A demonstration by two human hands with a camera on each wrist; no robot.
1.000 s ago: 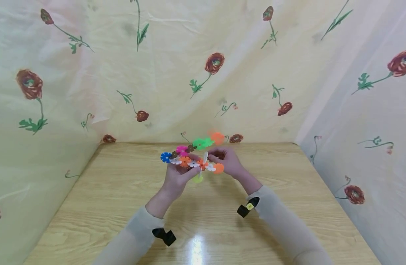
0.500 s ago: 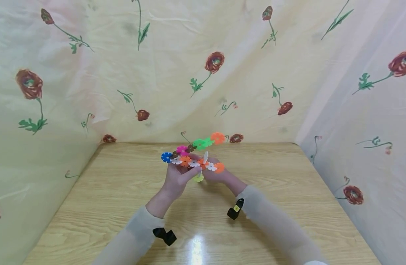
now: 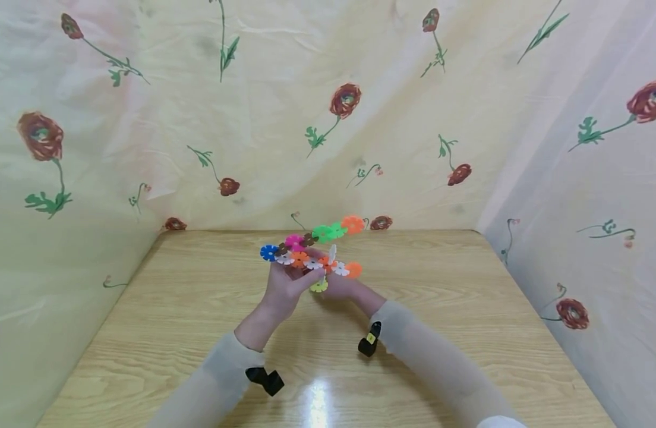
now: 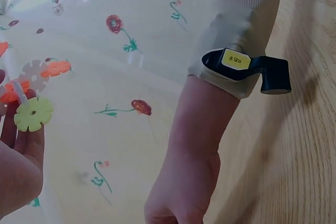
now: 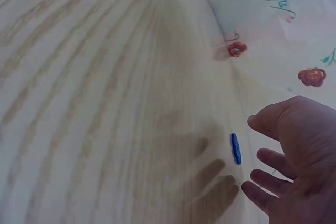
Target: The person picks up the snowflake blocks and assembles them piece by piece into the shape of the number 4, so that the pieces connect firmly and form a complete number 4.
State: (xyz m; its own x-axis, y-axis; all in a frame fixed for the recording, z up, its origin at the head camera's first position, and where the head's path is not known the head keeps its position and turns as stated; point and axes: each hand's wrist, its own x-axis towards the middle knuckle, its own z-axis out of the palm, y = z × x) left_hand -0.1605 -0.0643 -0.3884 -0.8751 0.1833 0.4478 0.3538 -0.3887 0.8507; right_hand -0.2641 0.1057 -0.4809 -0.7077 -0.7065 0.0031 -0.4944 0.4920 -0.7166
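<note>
My left hand (image 3: 285, 291) grips an assembly of flower-shaped plastic discs (image 3: 313, 263), held above the table. Two rows branch from a blue disc (image 3: 269, 252): one goes through brown, pink and green to an orange disc (image 3: 352, 224), the other alternates white and orange. A yellow-green disc (image 4: 33, 114) hangs below the thumb. Behind the assembly, in the head view, my right hand (image 3: 343, 287) is partly hidden. The right wrist view shows this hand (image 5: 294, 156) with fingers apart and holding nothing, beside a small blue piece (image 5: 235, 149) seen edge-on.
A wooden table (image 3: 210, 279) spreads under both arms. Flower-printed cloth (image 3: 285, 119) rises behind and at both sides. Black wrist cameras (image 3: 266, 380) sit on both cuffs.
My right hand has left the assembly's right side and moved left and down behind it. The left hand and the discs stay nearly in place.
</note>
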